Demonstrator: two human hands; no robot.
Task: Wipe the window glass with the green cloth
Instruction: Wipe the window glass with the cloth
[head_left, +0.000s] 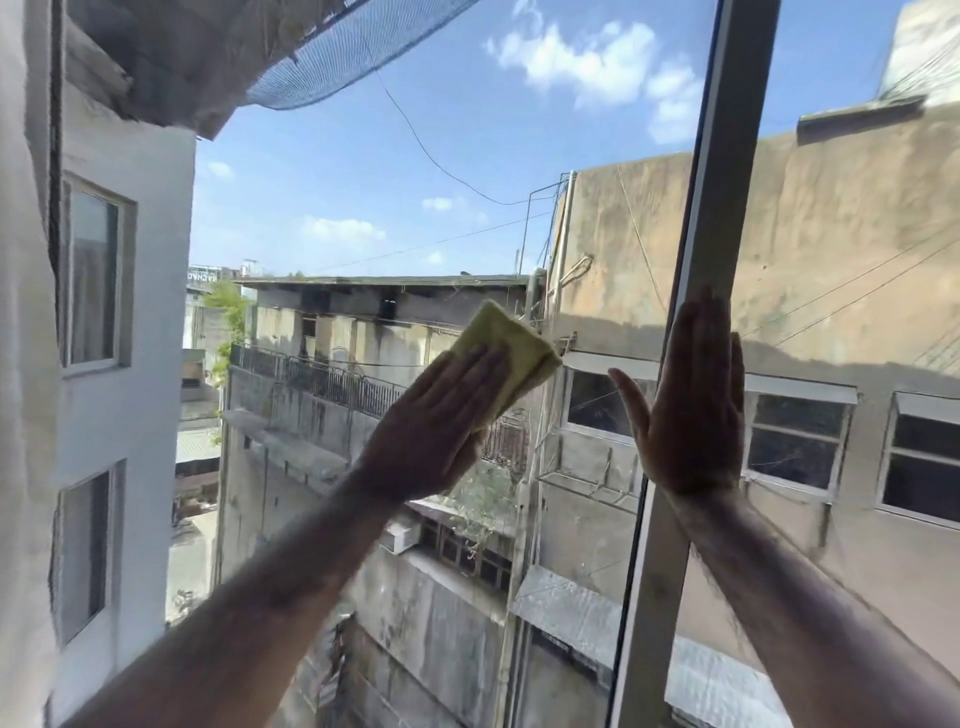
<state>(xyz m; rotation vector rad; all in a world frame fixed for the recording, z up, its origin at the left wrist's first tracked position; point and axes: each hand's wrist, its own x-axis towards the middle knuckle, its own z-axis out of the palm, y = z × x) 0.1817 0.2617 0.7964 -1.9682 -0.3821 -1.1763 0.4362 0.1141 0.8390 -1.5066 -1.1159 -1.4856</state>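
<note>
Clearly mid-wipe: left hand (441, 415) laid flat, fingers extended, pressing the green cloth (506, 358) against the window glass (363, 208) of the left pane. No closed grip here, just an open palm pinning the folded cloth to the pane, the cloth's lower half hidden under the fingers. Right hand (693, 405) also open and empty, spread flat over the vertical window frame (722, 182) and the glass beside it, seemingly bracing.

Cloth sitting near the middle of the view, just left of the frame, well above the lower part of the pane. Folded into a rough rectangle, long axis running diagonally from lower left to upper right in line with the forearm, far corner pointing up and slightly left.

Next move, by judgement: steady pressure kept through the flat palm while sweeping across or down, so the cloth neither bunches nor slips out; much of the pane likely left to cover, though streaks too faint to tell.
</note>
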